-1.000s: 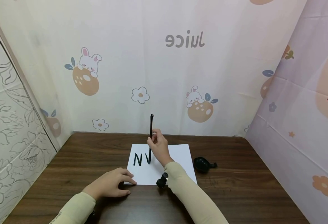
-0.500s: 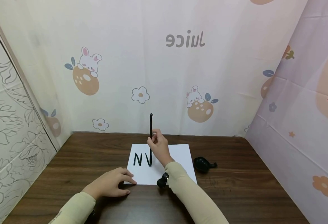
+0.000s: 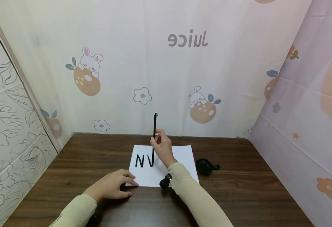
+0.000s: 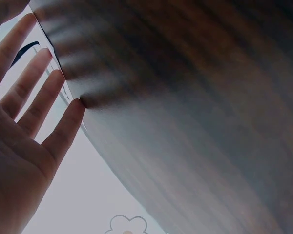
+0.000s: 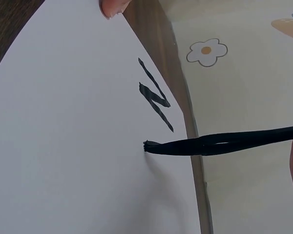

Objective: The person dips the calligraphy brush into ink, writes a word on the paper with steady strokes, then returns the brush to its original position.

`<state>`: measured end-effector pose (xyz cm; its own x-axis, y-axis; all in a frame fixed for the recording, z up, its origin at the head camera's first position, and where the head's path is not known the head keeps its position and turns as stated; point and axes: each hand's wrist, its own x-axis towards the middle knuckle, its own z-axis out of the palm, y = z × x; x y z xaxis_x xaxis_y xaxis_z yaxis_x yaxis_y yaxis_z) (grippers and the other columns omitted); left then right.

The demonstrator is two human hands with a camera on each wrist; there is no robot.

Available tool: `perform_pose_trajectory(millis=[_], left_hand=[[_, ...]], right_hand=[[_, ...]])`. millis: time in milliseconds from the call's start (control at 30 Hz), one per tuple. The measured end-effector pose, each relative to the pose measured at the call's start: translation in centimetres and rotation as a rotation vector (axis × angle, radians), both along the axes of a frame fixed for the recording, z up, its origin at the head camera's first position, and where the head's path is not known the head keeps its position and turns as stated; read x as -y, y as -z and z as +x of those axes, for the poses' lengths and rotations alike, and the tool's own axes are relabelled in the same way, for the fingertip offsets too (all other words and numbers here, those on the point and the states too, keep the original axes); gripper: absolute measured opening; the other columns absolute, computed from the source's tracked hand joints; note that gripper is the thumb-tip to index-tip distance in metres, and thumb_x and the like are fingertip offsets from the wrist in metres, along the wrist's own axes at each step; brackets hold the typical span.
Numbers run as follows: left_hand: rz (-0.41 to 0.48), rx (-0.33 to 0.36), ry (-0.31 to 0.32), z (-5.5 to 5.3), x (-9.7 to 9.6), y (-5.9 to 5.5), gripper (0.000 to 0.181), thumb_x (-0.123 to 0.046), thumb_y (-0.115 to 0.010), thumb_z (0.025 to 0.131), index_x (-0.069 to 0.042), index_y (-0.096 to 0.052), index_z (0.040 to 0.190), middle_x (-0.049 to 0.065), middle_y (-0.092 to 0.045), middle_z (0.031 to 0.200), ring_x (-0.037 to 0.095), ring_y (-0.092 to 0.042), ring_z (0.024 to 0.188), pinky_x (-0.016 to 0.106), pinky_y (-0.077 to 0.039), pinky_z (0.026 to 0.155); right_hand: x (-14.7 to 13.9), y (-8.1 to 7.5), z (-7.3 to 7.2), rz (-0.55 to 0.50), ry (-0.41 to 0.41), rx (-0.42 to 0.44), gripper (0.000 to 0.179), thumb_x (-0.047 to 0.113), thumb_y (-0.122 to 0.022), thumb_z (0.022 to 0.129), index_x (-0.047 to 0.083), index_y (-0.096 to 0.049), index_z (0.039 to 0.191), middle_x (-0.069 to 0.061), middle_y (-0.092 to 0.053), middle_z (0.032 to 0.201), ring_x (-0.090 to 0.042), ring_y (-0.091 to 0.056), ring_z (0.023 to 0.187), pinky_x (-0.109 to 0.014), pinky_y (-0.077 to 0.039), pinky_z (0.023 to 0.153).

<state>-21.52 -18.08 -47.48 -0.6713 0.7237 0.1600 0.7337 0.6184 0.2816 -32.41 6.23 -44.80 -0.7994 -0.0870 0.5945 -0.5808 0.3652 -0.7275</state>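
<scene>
Calligraphy brush [image 3: 154,125], grasped in my right hand [image 3: 163,147], leans farther right now | slanting stroke [image 3: 149,161] seems drawn | left hand [image 3: 113,184], fingers spread, touches paper [image 3: 147,176]

A: Condition of the table [image 3: 248,189]?
B: Dark wood grain, smooth, soft sheen on the near side.
A: The sheet [image 3: 182,157] on top?
B: White paper, smooth, matt.
A: The brush [image 5: 224,144]?
B: Black, smooth, one bright highlight along the shaft; material undetermined.
A: The black object [image 3: 204,166], right?
B: Smooth, glossy; plastic or glass, cannot tell.
A: The far backdrop [image 3: 166,69]?
B: Printed cloth, matt, lightly creased.
A: The right sleeve [image 3: 197,195]?
B: Pale cloth, matt.
</scene>
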Motion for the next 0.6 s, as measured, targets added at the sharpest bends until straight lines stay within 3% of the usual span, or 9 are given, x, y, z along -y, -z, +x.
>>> perform_pose_trajectory(millis=[600], left_hand=[[0.0, -0.002, 0.002, 0.08, -0.02, 0.1, 0.027, -0.033, -0.075, 0.087, -0.033, -0.075, 0.114, -0.006, -0.063, 0.121, 0.017, -0.06, 0.111, 0.043, -0.053, 0.088]], right_hand=[[-0.39, 0.2, -0.07, 0.009, -0.006, -0.02, 0.021, 0.013, -0.061, 0.095, 0.014, -0.054, 0.115, 0.001, -0.053, 0.082, -0.014, -0.054, 0.072, -0.028, -0.049, 0.065]])
